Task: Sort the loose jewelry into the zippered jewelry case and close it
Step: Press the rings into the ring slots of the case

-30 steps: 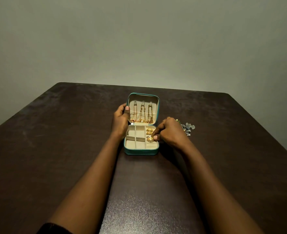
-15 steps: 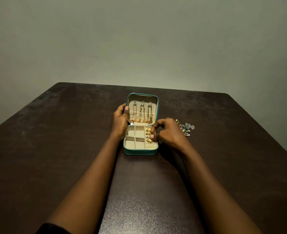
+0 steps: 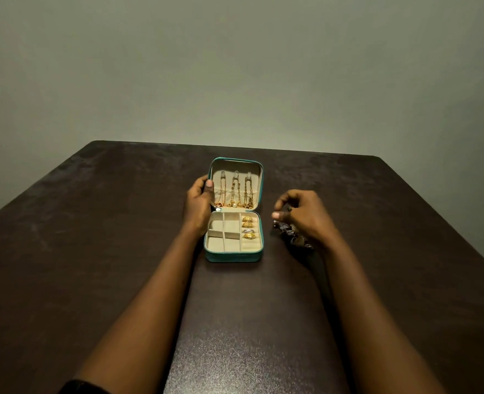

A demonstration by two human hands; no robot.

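Note:
The teal zippered jewelry case lies open in the middle of the table, its lid standing upright. Three gold chains hang inside the lid. Several gold rings sit in the right-hand ring slot, and the other cream compartments hold nothing. My left hand grips the lid's left edge, thumb on the inner side. My right hand hovers right of the case, just above a small pile of loose silvery jewelry. Its fingers are loosely curled, with a gap between thumb and forefinger. The hand hides part of the pile.
The dark brown table stretches wide on both sides of the case. Its far edge meets a plain grey-green wall. My forearms reach in from the near edge.
My right hand has left the ring slot of the case and moved right, over the loose jewelry pile. A ring stays in the slot. The left hand has not moved.

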